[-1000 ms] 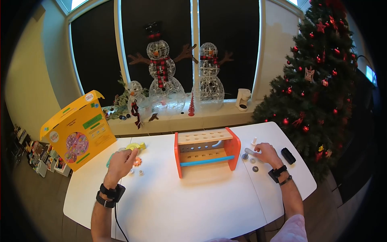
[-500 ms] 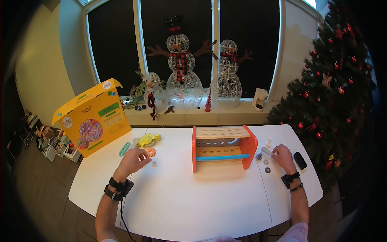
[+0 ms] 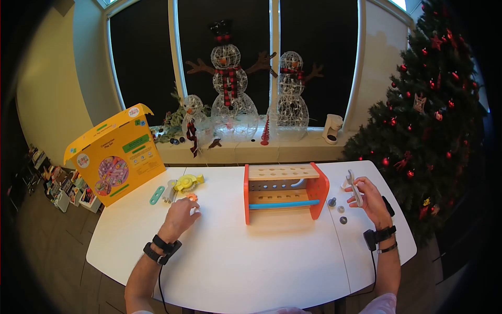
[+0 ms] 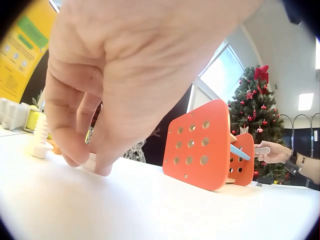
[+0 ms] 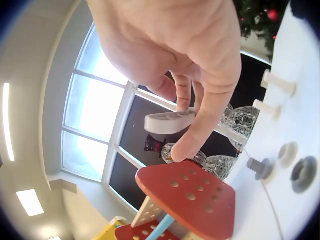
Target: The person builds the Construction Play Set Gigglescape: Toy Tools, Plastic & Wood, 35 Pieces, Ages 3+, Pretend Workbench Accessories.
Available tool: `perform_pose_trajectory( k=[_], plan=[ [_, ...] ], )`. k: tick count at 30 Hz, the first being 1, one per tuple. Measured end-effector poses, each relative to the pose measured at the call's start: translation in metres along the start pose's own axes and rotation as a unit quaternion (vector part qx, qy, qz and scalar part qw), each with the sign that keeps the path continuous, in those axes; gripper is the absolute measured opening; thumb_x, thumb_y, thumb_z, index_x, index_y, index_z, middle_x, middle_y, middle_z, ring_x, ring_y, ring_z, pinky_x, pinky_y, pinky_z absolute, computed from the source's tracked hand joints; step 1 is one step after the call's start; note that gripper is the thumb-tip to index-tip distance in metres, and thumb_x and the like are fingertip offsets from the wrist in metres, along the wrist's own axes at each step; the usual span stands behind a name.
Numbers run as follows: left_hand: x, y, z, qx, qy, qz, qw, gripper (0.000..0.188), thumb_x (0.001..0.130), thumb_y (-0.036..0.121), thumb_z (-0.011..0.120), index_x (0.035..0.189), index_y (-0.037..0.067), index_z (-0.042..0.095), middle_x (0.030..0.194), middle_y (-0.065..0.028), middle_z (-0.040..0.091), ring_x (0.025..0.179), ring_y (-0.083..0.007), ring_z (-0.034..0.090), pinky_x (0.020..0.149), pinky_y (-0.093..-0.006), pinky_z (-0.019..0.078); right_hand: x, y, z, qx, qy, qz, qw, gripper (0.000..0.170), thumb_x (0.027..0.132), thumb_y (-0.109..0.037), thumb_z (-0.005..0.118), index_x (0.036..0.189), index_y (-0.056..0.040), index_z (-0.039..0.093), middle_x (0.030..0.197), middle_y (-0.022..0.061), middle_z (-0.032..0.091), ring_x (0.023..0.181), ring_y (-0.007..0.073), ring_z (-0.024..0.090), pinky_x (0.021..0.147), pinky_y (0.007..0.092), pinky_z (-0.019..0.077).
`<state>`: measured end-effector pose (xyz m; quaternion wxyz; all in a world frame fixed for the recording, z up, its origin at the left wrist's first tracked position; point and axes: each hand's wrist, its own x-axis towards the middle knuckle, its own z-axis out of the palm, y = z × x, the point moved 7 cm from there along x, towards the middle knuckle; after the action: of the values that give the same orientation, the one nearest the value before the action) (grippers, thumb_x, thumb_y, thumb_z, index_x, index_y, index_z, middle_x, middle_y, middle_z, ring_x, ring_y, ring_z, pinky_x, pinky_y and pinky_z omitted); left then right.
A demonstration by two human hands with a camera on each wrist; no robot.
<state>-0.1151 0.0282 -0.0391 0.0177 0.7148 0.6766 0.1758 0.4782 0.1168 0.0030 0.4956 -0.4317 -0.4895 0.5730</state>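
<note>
My right hand (image 3: 372, 201) holds a light grey toy wrench (image 3: 356, 192) between thumb and fingers, raised above the right end of the table. My left hand (image 3: 180, 217) is down at the tabletop on the left; in the left wrist view its thumb and fingertips pinch a small white piece (image 4: 90, 163), mostly hidden by them. An orange gear (image 3: 192, 197) lies just beyond that hand, and a white screw (image 4: 40, 137) stands beside it. Near the right hand are a grey bolt (image 3: 332, 202), a light nut (image 3: 341, 209) and a dark nut (image 3: 343, 220).
A red-sided wooden toy workbench (image 3: 282, 204) with a blue bar stands mid-table. Back left are a yellow toy piece (image 3: 188, 182), a teal strip (image 3: 157, 195) and a tall yellow box (image 3: 115, 157). A black object (image 3: 388, 206) lies behind the right hand.
My right hand has lifted the wrench off the table and turned it more upright. The left hand has come down over the small white piece beside the gear.
</note>
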Motion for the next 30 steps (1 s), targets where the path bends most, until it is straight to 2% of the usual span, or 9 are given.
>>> perform_pose_trajectory(
  k=[5, 8, 10, 13, 17, 19, 22, 25, 30],
  plan=[
    [-0.002, 0.036, -0.027, -0.193, -0.004, -0.017, 0.981, 0.021, 0.097, 0.011, 0.083, 0.116, 0.003, 0.082, 0.104, -0.0107, 0.083, 0.087, -0.021, 0.079, 0.085, -0.0335, 0.0636, -0.018, -0.019, 0.032, -0.071, -0.008, -0.061, 0.996, 0.026, 0.111, -0.011, 0.065, 0.134, -0.0059, 0.055, 0.126, 0.0218, 0.076, 0.1, 0.0259, 0.079, 0.081, 0.035, 0.0667],
    [-0.006, 0.065, -0.031, -0.383, -0.057, 0.005, 0.922, 0.023, 0.103, 0.008, 0.078, 0.125, 0.001, 0.079, 0.117, -0.008, 0.082, 0.102, -0.0183, 0.08, 0.094, -0.0313, 0.0631, -0.029, -0.035, 0.063, -0.103, -0.033, -0.121, 0.987, 0.032, 0.108, -0.009, 0.071, 0.137, -0.0029, 0.058, 0.127, 0.0197, 0.077, 0.105, 0.0238, 0.078, 0.086, 0.0341, 0.064],
    [-0.012, 0.093, -0.032, -0.552, -0.136, -0.008, 0.822, 0.032, 0.104, 0.008, 0.077, 0.136, 0.001, 0.073, 0.124, -0.0095, 0.08, 0.111, -0.0172, 0.078, 0.101, -0.0314, 0.0611, -0.036, -0.041, 0.081, -0.131, -0.053, -0.153, 0.978, 0.035, 0.106, -0.009, 0.074, 0.137, -0.0006, 0.061, 0.128, 0.0182, 0.077, 0.106, 0.022, 0.077, 0.087, 0.0337, 0.0625],
    [-0.022, 0.126, -0.041, -0.62, -0.18, -0.033, 0.763, 0.032, 0.103, 0.006, 0.078, 0.134, 0.001, 0.072, 0.122, -0.0091, 0.08, 0.115, -0.0155, 0.076, 0.104, -0.0306, 0.0594, -0.056, -0.052, 0.118, -0.225, -0.104, -0.229, 0.941, 0.033, 0.1, -0.007, 0.08, 0.132, 0.0006, 0.072, 0.125, 0.0146, 0.079, 0.103, 0.0177, 0.075, 0.088, 0.033, 0.0605],
    [-0.024, 0.141, -0.036, -0.629, -0.178, 0.026, 0.756, 0.032, 0.103, 0.008, 0.079, 0.134, 0.002, 0.07, 0.125, -0.0092, 0.079, 0.112, -0.0126, 0.075, 0.103, -0.0277, 0.06, -0.085, -0.062, 0.172, -0.312, -0.153, -0.309, 0.885, 0.029, 0.095, -0.005, 0.083, 0.124, -0.0046, 0.081, 0.119, 0.011, 0.08, 0.099, 0.02, 0.074, 0.091, 0.0334, 0.0585],
    [-0.027, 0.145, -0.035, -0.609, -0.177, 0.033, 0.772, 0.022, 0.1, 0.002, 0.081, 0.12, 0.002, 0.072, 0.12, -0.0093, 0.08, 0.108, -0.0131, 0.076, 0.1, -0.0286, 0.0606, -0.093, -0.059, 0.187, -0.327, -0.168, -0.312, 0.876, 0.029, 0.095, -0.004, 0.083, 0.123, -0.0069, 0.082, 0.118, 0.0104, 0.08, 0.1, 0.0224, 0.074, 0.092, 0.0344, 0.0582],
    [-0.029, 0.147, -0.032, -0.587, -0.173, 0.006, 0.791, 0.023, 0.098, 0.001, 0.084, 0.118, 0.002, 0.074, 0.113, -0.0085, 0.081, 0.102, -0.0114, 0.077, 0.096, -0.0272, 0.0616, -0.107, -0.059, 0.213, -0.367, -0.199, -0.397, 0.817, 0.03, 0.096, -0.004, 0.081, 0.125, -0.0077, 0.08, 0.114, 0.01, 0.079, 0.106, 0.0303, 0.072, 0.092, 0.0401, 0.0585],
    [-0.033, 0.153, -0.031, -0.602, -0.18, -0.005, 0.778, 0.024, 0.097, 0.01, 0.088, 0.116, -0.001, 0.079, 0.101, -0.0062, 0.082, 0.088, -0.008, 0.075, 0.088, -0.0231, 0.061, -0.112, -0.052, 0.232, -0.4, -0.196, -0.433, 0.784, 0.029, 0.092, -0.002, 0.084, 0.121, -0.0062, 0.081, 0.111, 0.009, 0.08, 0.105, 0.0283, 0.074, 0.093, 0.0384, 0.0596],
    [-0.037, 0.161, -0.031, -0.601, -0.217, 0.006, 0.769, 0.022, 0.097, 0.012, 0.089, 0.113, -0.002, 0.082, 0.095, -0.0059, 0.082, 0.082, -0.006, 0.071, 0.077, -0.0219, 0.0567, -0.112, -0.04, 0.244, -0.413, -0.202, -0.441, 0.771, 0.03, 0.092, -0.004, 0.085, 0.121, -0.0062, 0.08, 0.111, 0.0088, 0.079, 0.104, 0.0294, 0.073, 0.092, 0.0407, 0.0596]
  ],
)
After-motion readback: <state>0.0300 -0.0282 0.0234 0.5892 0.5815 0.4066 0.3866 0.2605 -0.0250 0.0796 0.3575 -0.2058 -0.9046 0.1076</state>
